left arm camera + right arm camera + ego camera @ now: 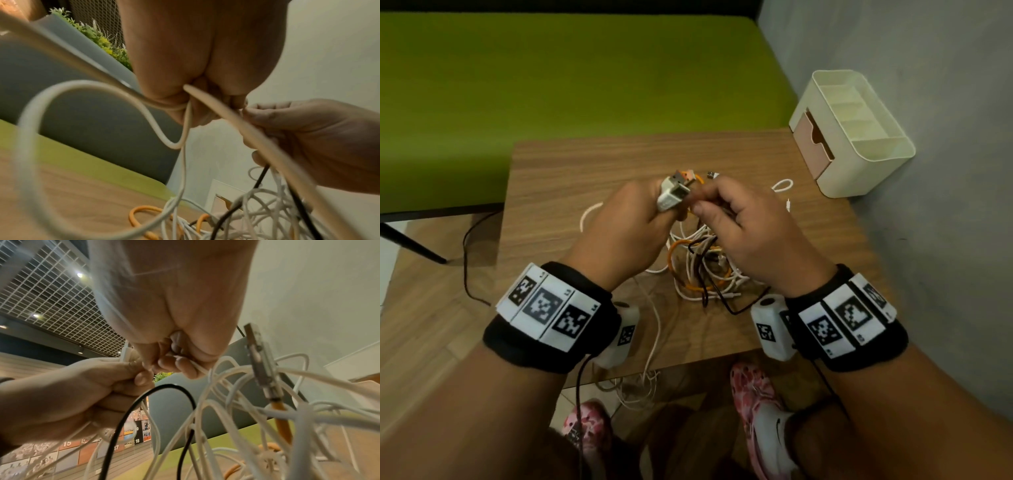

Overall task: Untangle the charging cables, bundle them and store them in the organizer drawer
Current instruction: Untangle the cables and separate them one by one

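Note:
A tangle of white, orange and black charging cables [702, 270] lies mid-table, partly lifted. My left hand [654, 212] grips a white cable just behind its white USB plug [671, 196], fingers curled round the white cable [226, 116]. My right hand [709, 205], right beside it, pinches a thin white strand [197, 368] of the tangle. A black cable [180, 389] and an orange cable with a metal plug [261, 361] hang below it. The cream organizer [873, 154] stands at the table's back right, its pink drawer [812, 150] slightly pulled out.
A short white cable loop [782, 185] and a black plug [711, 175] lie loose behind the hands. One white cable [654, 342] trails over the table's front edge. A green bench [551, 85] lies beyond the table, a grey wall [945, 102] to the right.

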